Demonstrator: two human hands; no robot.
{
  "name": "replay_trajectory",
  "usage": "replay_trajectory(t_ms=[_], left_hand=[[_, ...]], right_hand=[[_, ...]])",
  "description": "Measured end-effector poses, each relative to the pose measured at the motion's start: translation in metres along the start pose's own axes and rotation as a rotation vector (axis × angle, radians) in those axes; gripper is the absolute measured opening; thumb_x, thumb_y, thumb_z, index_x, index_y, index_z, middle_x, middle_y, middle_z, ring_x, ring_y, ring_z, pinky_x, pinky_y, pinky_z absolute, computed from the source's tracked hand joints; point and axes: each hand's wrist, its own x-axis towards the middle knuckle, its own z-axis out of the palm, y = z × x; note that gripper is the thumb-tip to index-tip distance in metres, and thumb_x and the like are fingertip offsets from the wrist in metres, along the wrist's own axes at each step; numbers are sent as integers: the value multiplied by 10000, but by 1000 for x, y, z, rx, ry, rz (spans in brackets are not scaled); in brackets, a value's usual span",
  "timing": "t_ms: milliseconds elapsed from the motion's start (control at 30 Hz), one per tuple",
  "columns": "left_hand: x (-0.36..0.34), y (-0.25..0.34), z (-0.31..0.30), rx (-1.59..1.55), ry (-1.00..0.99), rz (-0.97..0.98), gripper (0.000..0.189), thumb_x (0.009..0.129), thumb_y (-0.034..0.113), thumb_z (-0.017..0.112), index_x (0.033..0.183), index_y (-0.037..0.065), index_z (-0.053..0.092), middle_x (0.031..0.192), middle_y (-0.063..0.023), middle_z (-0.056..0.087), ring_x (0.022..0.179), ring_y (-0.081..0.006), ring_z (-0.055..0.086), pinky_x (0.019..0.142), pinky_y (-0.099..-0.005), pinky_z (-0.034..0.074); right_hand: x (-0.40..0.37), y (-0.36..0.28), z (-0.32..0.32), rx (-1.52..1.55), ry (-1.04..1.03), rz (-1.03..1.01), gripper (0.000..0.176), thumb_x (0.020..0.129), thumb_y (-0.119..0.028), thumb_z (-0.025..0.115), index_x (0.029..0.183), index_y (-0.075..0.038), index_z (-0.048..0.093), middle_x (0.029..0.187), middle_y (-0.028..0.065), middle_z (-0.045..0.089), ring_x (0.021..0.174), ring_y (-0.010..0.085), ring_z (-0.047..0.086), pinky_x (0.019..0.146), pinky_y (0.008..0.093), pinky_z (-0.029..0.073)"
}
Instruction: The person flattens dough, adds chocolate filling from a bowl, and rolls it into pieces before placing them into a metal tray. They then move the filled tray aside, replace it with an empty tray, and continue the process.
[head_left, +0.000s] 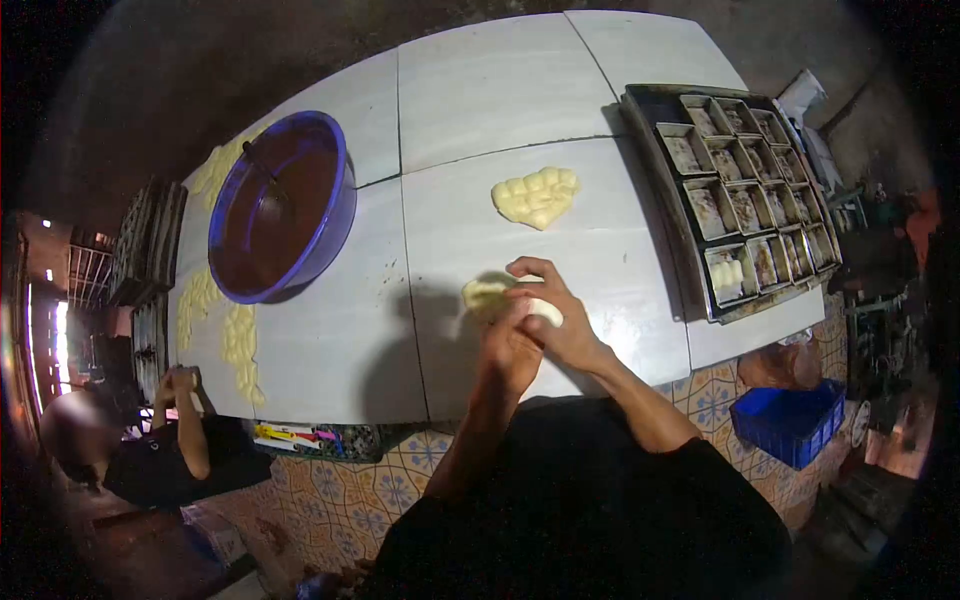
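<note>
My left hand [512, 352] and my right hand [565, 325] meet over the near middle of the white table [610, 270]. Between them is a smooth pale piece of dough [544, 312], with fingers curled round it. More pale dough [483, 292] shows just left of my fingertips; whether it joins the held piece is partly hidden. Farther back lies a cluster of dough balls [537, 196], pressed side by side. At the right, a dark tray [650, 150] carries several small rectangular tins; the near-left tin [726, 275] has pale dough pieces inside.
A purple basin [345, 215] of brown filling, with a dark-handled utensil [262, 165] in it, stands at the left. Dough strips [240, 345] lie around it. Another person's hands [180, 384] are at the left edge. A blue crate [790, 425] sits on the floor at right.
</note>
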Motion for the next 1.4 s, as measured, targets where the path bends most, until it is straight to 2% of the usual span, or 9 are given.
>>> replay_trajectory(t_ms=[200, 267, 367, 467, 567, 733, 933, 1200, 1400], left_hand=[[31, 51, -25, -488, -311, -156, 1190, 614, 913, 408, 1340, -30, 374, 1269, -229, 455, 1119, -368, 447, 973, -437, 367], [79, 119, -67, -463, -365, 1, 1053, 770, 804, 383, 1361, -67, 336, 1186, -194, 524, 1106, -296, 494, 984, -430, 356], [133, 249, -63, 1028, 371, 619, 604, 999, 461, 318, 1263, -62, 464, 1142, -213, 566, 1012, -195, 566, 865, -314, 440], [231, 311, -158, 1691, 1090, 990, 843, 902, 683, 233, 990, -63, 615, 1025, -219, 615, 1032, -333, 570, 894, -401, 421], [201, 327, -120, 1678, 647, 241, 950, 882, 719, 153, 1093, -96, 593, 1079, -272, 608, 1067, -406, 543, 899, -449, 406], [160, 281, -48, 1897, 880, 360, 1004, 864, 755, 137, 1119, -110, 577, 906, -198, 675, 871, -324, 627, 797, -425, 456], [69, 100, 9, 373, 314, -34, 747, 947, 603, 300, 1285, -44, 458, 1161, -139, 559, 1023, -194, 525, 917, -340, 392], [15, 42, -12, 1027, 164, 95, 412, 935, 187, 531, 1280, -31, 473, 1103, -133, 560, 976, -193, 589, 789, -276, 482], [-4, 27, -6, 1092, -25, 163, 260, 927, 117, 550, 1078, -93, 581, 993, -160, 624, 888, -182, 643, 774, -292, 535]], right_hand=[[26, 25, -7, 534, -113, 319, 1193, 663, -601, 746, 1486, -207, -21, 1433, 124, 240, 1282, 289, 352, 1028, 464, 370], [37, 31, -3, 522, -88, 284, 1239, 615, -667, 732, 1485, -209, -21, 1430, 125, 240, 1280, 298, 355, 986, 445, 433], [44, 42, 1, 439, -12, 302, 1251, 580, -640, 765, 1483, -222, 6, 1437, 148, 243, 1244, 312, 411, 930, 434, 499], [45, 58, 3, 455, 9, 301, 1255, 553, -610, 791, 1483, -200, 55, 1444, 163, 254, 1240, 308, 423, 926, 449, 503], [36, 88, 7, 503, 38, 324, 1203, 593, -534, 813, 1483, -188, 82, 1446, 116, 261, 1199, 262, 436, 966, 451, 469], [39, 88, 7, 411, 82, 384, 914, 809, -426, 689, 1487, -184, 125, 1373, 104, 380, 1107, 194, 498, 919, 369, 477], [47, 74, 16, 828, 169, 695, 457, 950, -332, 521, 1251, 9, 475, 1129, 96, 552, 964, 162, 546, 819, 256, 464], [6, 26, 7, -569, 34, 6, 341, 810, -27, 600, 1150, -10, 596, 1161, 158, 487, 1027, 270, 449, 845, 342, 418], [-9, 17, -11, -35, 240, 67, 249, 753, 20, 650, 1001, -3, 638, 1152, 136, 520, 1049, 252, 551, 869, 343, 471]])
